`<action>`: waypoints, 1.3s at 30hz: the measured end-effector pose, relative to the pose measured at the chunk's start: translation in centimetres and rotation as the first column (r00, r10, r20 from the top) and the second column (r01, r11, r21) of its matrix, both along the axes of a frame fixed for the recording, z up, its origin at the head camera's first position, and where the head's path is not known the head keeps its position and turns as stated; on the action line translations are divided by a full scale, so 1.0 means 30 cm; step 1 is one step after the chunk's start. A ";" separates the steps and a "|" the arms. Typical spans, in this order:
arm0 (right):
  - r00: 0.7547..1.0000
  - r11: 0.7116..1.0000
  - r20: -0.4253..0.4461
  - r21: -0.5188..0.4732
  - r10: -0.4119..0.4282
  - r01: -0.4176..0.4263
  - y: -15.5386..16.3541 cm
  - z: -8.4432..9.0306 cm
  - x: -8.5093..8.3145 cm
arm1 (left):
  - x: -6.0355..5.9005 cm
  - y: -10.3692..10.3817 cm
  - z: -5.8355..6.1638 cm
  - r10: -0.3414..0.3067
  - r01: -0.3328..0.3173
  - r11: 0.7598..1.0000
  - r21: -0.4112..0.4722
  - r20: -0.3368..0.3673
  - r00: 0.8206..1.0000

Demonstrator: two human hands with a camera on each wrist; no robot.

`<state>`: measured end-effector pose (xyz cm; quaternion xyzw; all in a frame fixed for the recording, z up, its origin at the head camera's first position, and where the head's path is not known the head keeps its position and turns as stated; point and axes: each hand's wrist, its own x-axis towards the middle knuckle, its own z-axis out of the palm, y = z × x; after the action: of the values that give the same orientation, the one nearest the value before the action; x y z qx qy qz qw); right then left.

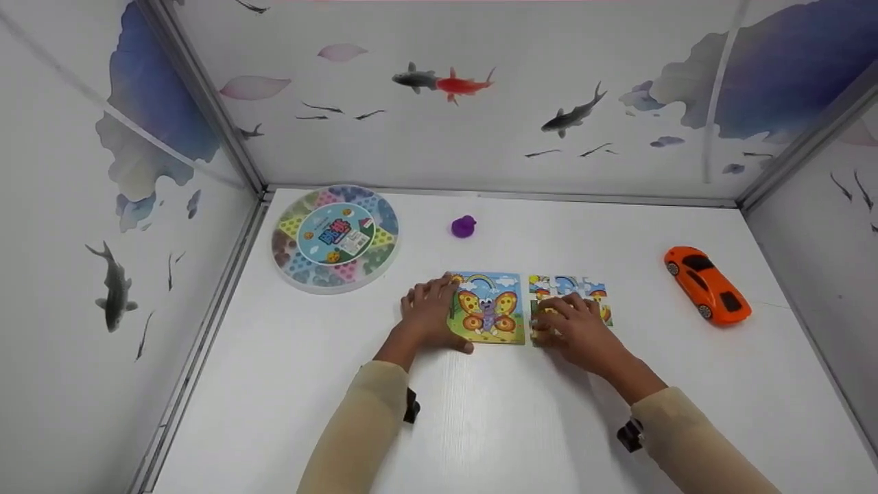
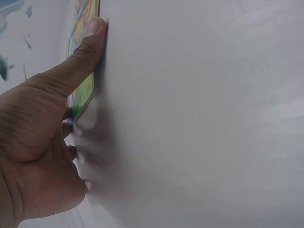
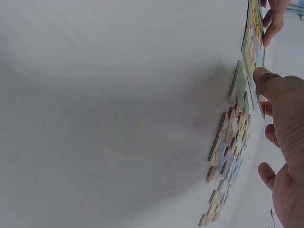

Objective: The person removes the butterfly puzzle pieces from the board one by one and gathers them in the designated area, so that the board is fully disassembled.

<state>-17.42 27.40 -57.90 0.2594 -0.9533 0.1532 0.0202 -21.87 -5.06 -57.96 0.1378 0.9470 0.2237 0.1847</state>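
A square butterfly picture board (image 1: 488,309) lies flat in the middle of the table. My left hand (image 1: 432,315) rests at its left side, thumb along the near edge and fingers spread by the far left corner. Just right of the board are several jigsaw pieces (image 1: 569,283) with small gaps between them, partly hidden under my right hand (image 1: 576,333). In the right wrist view, that hand's thumb and a finger pinch a thin jigsaw piece (image 3: 260,102), tilted close to the board's edge. Other loose pieces (image 3: 225,147) lie flat below.
A round Chinese checkers box (image 1: 336,237) lies at the back left. A small purple toy (image 1: 464,226) sits behind the butterfly board. On the right stands an orange toy car (image 1: 708,285). White panels with painted fish (image 1: 576,113) enclose the back and sides.
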 end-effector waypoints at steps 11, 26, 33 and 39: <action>0.999 0.999 0.006 -0.032 -0.035 0.035 0.145 -0.002 0.052 | -0.006 -0.005 -0.016 -0.014 0.014 1.000 0.005 -0.006 1.000; 0.993 0.990 0.051 -0.094 -0.103 0.107 0.310 -0.021 0.107 | -0.004 -0.006 -0.007 -0.012 0.012 1.000 0.003 -0.002 1.000; 0.989 0.988 0.074 -0.074 -0.128 0.133 0.331 -0.031 0.124 | -0.003 -0.010 0.000 -0.019 0.019 1.000 0.013 0.000 1.000; 0.988 0.988 0.074 -0.062 -0.138 0.142 0.324 -0.034 0.129 | -0.001 -0.006 -0.004 -0.020 0.020 1.000 0.007 0.004 1.000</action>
<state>-13.55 37.13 -58.90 0.1855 -0.9636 0.1923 0.0062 -21.89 -5.24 -58.06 0.1473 0.9444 0.2257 0.1884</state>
